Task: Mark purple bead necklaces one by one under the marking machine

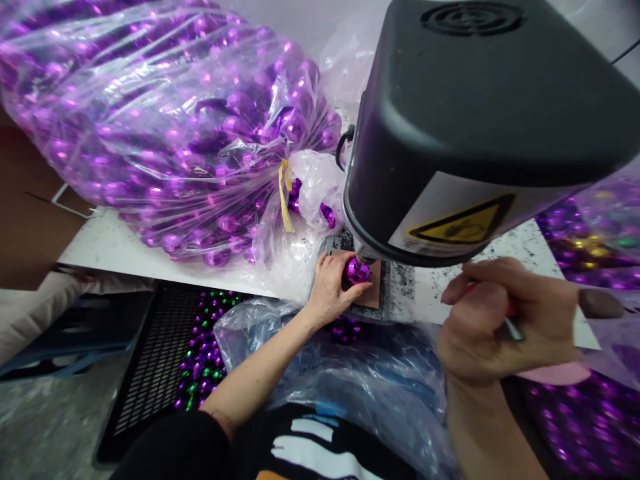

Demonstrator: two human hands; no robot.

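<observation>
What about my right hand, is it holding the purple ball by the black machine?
No, your left hand holds the purple ball, while your right hand is closed around a red object.

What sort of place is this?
Likely a workshop, given a black machine with a yellow triangular warning sign, a clear plastic bag full of shiny purple beads, and a black lattice crate with purple and green beads.

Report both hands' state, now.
Left hand: holding a shiny purple ball.
Right hand: closed around a mostly hidden red object.
</observation>
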